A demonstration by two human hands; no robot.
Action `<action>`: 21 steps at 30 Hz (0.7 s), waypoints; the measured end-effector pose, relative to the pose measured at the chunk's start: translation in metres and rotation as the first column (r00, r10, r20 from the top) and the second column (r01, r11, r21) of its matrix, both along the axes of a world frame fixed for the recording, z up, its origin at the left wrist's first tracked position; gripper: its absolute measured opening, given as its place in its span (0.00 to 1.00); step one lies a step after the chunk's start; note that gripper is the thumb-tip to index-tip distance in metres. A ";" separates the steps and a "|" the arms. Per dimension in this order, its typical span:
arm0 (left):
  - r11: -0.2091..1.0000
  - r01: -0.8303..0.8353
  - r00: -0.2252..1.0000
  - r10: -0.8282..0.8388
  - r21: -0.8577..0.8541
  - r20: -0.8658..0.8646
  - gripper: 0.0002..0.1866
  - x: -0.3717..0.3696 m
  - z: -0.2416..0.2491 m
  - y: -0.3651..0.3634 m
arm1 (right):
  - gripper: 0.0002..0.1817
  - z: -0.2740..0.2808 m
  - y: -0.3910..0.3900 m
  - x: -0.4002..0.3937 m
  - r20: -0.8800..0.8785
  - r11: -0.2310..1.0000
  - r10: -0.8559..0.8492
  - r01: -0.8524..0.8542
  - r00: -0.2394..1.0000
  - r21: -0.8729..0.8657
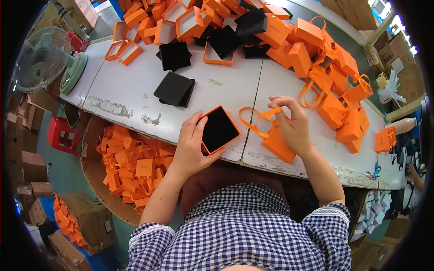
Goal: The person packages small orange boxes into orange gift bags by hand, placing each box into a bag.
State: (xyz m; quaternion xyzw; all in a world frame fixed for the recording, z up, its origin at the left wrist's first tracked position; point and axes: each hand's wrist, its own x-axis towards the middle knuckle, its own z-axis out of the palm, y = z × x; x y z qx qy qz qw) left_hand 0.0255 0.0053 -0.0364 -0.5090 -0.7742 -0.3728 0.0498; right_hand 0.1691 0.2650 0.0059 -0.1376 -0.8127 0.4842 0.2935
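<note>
My left hand (190,147) grips an open orange box tray (221,130) by its left side, near the table's front edge. A black pad fills the inside of that tray. To the right, my right hand (294,126) has its thumb and fingers pinched on the ribbon of a small orange gift box (277,145) with a ribbon handle. Part of this box lies hidden behind the hand. Beyond the left hand, black square pads (175,88) lie stacked on the table, with another stack of black pads (175,55) farther back.
Open orange trays (190,23) are heaped at the back of the white table (131,86). Ribbon-handled orange boxes (332,110) pile up on the right. Below the table, a large carton (97,187) holds many orange boxes. A green fan (72,74) stands at the left end.
</note>
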 end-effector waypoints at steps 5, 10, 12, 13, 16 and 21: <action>1.000 0.004 1.000 -0.004 -0.018 0.001 0.45 -0.001 0.000 0.000 | 0.19 0.021 0.019 0.067 0.158 0.927 0.256 -0.288 0.954 0.238; 0.986 0.063 0.983 -0.088 0.157 0.164 0.46 -0.004 0.004 0.004 | 0.30 0.018 -0.002 0.103 0.464 0.809 -0.124 -0.182 0.877 0.560; 0.963 0.082 0.937 -0.162 0.258 0.308 0.48 -0.006 0.007 0.007 | 0.31 0.017 0.007 0.099 0.502 0.904 -0.001 -0.214 0.865 0.371; 0.941 0.191 0.892 -0.285 0.278 0.351 0.48 -0.003 0.016 0.008 | 0.31 0.020 0.010 0.097 0.503 0.903 0.004 -0.219 0.864 0.369; 0.890 0.432 0.827 -0.456 0.148 0.328 0.54 0.008 0.044 0.009 | 0.31 0.033 0.018 0.090 0.383 0.898 0.362 -0.428 0.850 0.100; 0.892 0.448 0.851 -0.445 0.058 0.280 0.56 0.009 0.053 -0.002 | 0.30 0.049 0.018 0.082 0.335 0.845 0.483 -0.531 0.809 0.065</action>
